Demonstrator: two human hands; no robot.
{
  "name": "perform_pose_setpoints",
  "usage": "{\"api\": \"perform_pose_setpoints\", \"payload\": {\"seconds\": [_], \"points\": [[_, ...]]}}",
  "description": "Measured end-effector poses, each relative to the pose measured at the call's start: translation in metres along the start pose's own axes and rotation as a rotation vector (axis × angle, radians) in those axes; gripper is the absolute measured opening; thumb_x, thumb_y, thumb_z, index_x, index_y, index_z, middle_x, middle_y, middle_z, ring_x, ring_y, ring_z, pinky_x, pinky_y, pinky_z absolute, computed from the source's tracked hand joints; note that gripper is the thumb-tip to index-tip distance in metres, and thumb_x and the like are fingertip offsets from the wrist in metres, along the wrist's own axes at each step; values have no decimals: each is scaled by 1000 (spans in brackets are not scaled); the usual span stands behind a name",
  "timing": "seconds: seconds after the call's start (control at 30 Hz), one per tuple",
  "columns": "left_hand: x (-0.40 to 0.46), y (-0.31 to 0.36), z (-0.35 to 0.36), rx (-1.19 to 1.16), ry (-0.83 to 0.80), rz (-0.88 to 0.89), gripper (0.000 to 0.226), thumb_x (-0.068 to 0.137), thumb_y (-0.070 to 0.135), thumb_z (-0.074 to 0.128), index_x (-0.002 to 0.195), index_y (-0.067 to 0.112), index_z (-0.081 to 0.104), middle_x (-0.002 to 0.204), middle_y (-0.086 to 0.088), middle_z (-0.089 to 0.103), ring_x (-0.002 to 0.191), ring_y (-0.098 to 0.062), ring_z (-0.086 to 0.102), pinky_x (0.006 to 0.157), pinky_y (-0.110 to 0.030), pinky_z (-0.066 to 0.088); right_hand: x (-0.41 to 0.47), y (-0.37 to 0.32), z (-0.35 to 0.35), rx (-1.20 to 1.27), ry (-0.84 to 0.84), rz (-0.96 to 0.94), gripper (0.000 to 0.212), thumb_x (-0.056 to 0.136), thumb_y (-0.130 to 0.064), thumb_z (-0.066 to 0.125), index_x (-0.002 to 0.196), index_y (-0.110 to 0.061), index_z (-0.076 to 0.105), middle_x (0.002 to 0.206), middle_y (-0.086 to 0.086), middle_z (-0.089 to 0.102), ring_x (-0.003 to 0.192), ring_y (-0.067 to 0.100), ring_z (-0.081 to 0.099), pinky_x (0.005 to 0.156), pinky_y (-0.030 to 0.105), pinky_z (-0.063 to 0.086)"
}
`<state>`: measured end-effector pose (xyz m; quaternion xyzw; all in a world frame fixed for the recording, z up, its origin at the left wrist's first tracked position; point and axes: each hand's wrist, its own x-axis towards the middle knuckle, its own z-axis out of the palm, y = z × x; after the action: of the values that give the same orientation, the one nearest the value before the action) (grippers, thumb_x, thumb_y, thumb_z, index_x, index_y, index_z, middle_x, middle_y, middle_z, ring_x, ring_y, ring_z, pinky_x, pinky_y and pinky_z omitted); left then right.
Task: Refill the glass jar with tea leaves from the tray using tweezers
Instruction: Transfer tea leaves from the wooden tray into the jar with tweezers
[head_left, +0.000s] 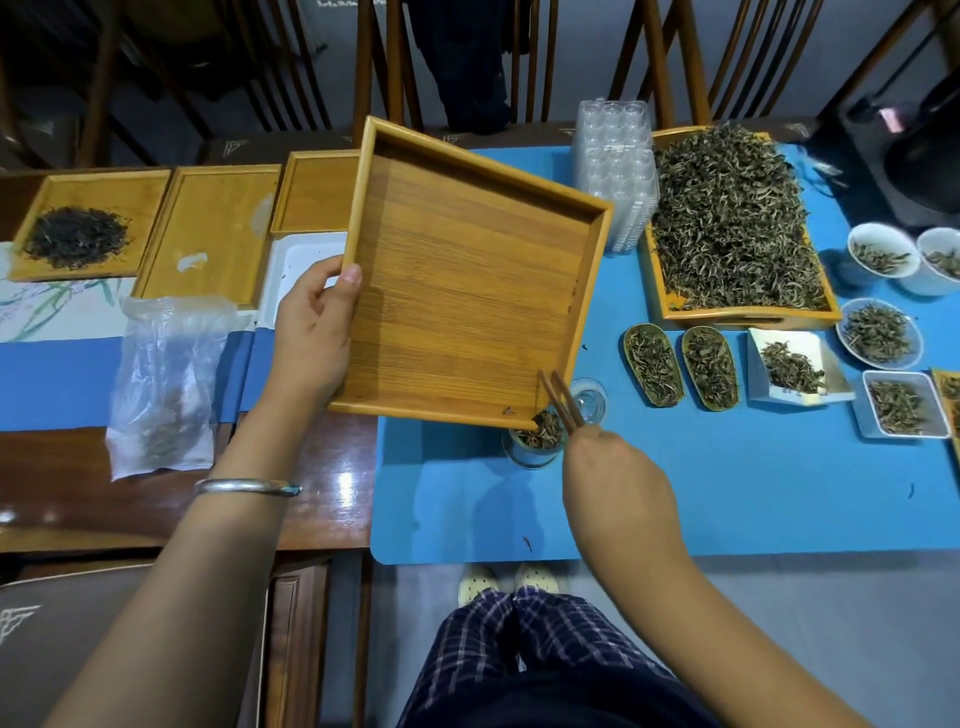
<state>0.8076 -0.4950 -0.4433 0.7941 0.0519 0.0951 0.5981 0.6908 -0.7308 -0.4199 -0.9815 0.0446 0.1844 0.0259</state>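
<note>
Dark wooden table on grey floor, slatted wooden chairs behind

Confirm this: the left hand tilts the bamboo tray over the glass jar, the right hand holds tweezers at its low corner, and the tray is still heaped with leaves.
Wrong on one count. The head view shows the bamboo tray almost bare, with only a scrap near its low corner. The rest holds: left hand tilting it over the glass jar, right hand holding the tweezers.

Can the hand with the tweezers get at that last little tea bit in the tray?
Probably yes. The right hand holds the tweezers beside the leaf, near the tray corner over the jar; nothing blocks.
</note>
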Motion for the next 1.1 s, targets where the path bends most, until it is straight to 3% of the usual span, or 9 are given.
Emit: {"api": "perform_pose_setpoints", "payload": {"seconds": [0.2,0.3,0.37,0.43,0.53,0.7,0.8,0.9,1.1], "points": [[-3,3,-1,0,-13,3,17,106,23,45,108,15,59,70,27,68,67,12,59,62,-7,46,-13,8,14,68,-43,-29,16,89,-4,52,88,-17,41,99,3,64,88,24,67,56,29,33],[-4,4,-2,1,-7,-5,18,106,25,46,110,14,60,69,26,67,66,11,59,63,-9,48,-16,19,12,61,91,-35,4,96,-15,44,92,-17,43,94,3,62,81,25,67,45,30,23],[-6,3,-3,5,8,-1,18,106,25,47,110,14,60,68,27,67,66,12,58,63,-8,47,-14,30,7,114,194,-55,10,98,-24,41,96,-15,44,91,4,60,74,27,65,40,29,15],[-9,4,-5,2,28,35,15,105,26,47,107,18,60,66,28,65,64,13,56,61,-6,44,-10,40,1,176,240,-117,17,98,-30,40,103,-16,47,95,4,58,74,29,63,41,33,25],[-11,11,-9,-23,18,90,11,101,32,50,100,30,60,62,22,58,59,9,49,56,-8,38,-4,44,-5,238,219,-277,24,97,-32,44,113,-19,55,104,1,62,85,27,65,56,37,48],[-8,25,-9,-40,-44,144,15,96,40,52,103,33,63,75,10,55,69,-1,48,62,-14,40,10,37,-6,210,187,-423,23,96,-31,44,110,-21,58,96,0,63,83,26,63,55,33,41],[-6,28,-7,-32,-74,155,16,95,41,51,104,32,61,82,-9,50,75,-17,44,61,-22,38,21,35,-5,243,148,-417,19,96,-30,42,102,-21,57,93,0,61,83,25,61,57,35,44],[-3,27,-8,-17,-77,140,14,96,38,50,104,31,60,84,-13,46,76,-22,39,61,-30,33,29,42,-4,219,128,-382,20,94,-30,42,92,-20,59,86,1,62,77,24,59,54,34,42],[1,25,-15,2,-93,148,12,98,34,49,103,32,60,82,-7,49,72,-11,42,59,-14,37,32,66,-3,96,87,-282,23,92,-30,42,88,-20,61,80,-1,61,74,24,57,51,30,31]]}}
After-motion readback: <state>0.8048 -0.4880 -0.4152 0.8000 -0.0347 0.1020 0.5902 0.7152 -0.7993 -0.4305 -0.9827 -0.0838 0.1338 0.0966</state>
